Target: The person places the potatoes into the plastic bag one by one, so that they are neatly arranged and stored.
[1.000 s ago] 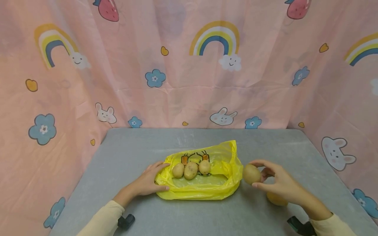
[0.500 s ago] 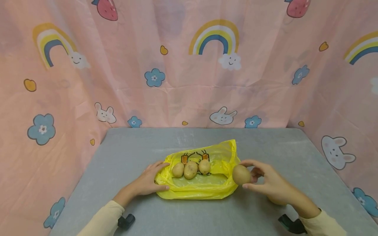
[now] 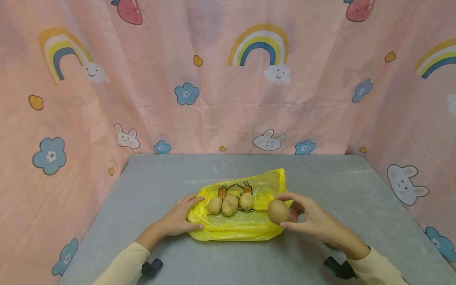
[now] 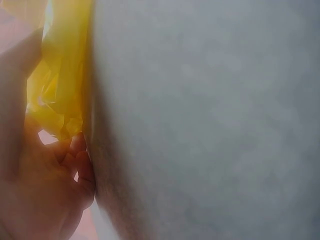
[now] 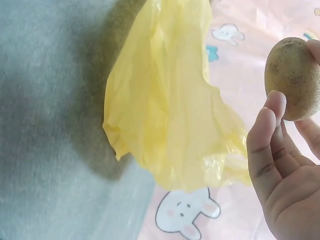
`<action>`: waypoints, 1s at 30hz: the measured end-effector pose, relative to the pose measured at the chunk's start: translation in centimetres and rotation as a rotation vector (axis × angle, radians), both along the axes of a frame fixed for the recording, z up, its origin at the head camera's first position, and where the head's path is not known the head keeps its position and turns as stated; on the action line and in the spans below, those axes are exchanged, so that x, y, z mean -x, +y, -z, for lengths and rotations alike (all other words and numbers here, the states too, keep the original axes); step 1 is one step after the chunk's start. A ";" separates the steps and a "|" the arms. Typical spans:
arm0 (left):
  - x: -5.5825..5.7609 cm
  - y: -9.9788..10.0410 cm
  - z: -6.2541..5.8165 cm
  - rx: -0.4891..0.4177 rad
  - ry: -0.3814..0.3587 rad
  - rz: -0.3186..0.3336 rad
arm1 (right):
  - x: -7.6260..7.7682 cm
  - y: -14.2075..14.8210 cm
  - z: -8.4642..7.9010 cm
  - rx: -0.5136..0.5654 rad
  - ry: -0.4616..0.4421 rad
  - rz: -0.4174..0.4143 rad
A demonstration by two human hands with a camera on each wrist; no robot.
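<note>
Right grip [image 3: 308,215] pinching potato [image 3: 278,212], shifted left

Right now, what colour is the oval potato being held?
Tan oval potato, darker specks; best in the right wrist view.

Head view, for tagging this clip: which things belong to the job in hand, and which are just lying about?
Likely the job:
yellow bag, left hand on it
three potatoes inside it
potato in the right hand

Apparently just around:
grey table
pink printed cloth
black wrist pieces
</note>
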State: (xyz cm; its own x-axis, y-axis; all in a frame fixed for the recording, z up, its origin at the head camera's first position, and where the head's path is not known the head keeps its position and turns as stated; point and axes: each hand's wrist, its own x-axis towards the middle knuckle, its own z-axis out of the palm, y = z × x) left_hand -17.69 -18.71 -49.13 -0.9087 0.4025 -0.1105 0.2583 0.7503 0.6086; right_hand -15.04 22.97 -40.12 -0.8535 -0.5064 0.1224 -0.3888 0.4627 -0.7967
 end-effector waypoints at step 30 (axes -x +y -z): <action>-0.1 0.1 -0.1 -0.006 0.002 0.008 | 3.6 -1.4 2.7 -0.032 -0.074 0.060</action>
